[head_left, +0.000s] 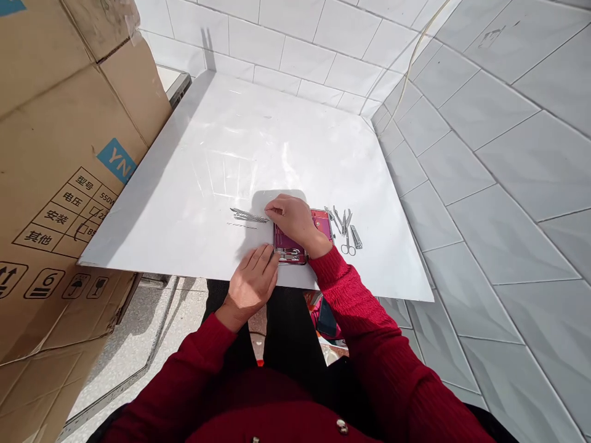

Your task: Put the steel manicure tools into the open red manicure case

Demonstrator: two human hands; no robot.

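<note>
Fingers (273, 211) of the right hand (295, 221) are pressed together at the tips, pinching the near end of a slender metal tool (247, 215) that lies flat on the worktop (277, 135), its length pointing away to the left. The rest of this hand is laid across the upper half of a dark red manicure case (290, 243), which is opened flat near the front edge of the worktop. The left hand (252, 283) is held palm down, its fingers (263, 257) straight and close together, their tips touching the left edge of the case; nothing is gripped by it. Inside the lower part of the case, small metal implements (290, 253) are seen held in place, though their kinds cannot be told. Just to the right of the case, a loose group of metal tools is laid out on the white surface: small scissors (347, 237), a nail clipper (356, 237) and several thin instruments (333, 218), close beside one another. Both arms are clothed in dark red knitted sleeves (369, 332). A large cardboard box (64, 172) with printed markings stands at the left, against the worktop's edge. White tiled walls (484, 154) enclose the back and right sides.
</note>
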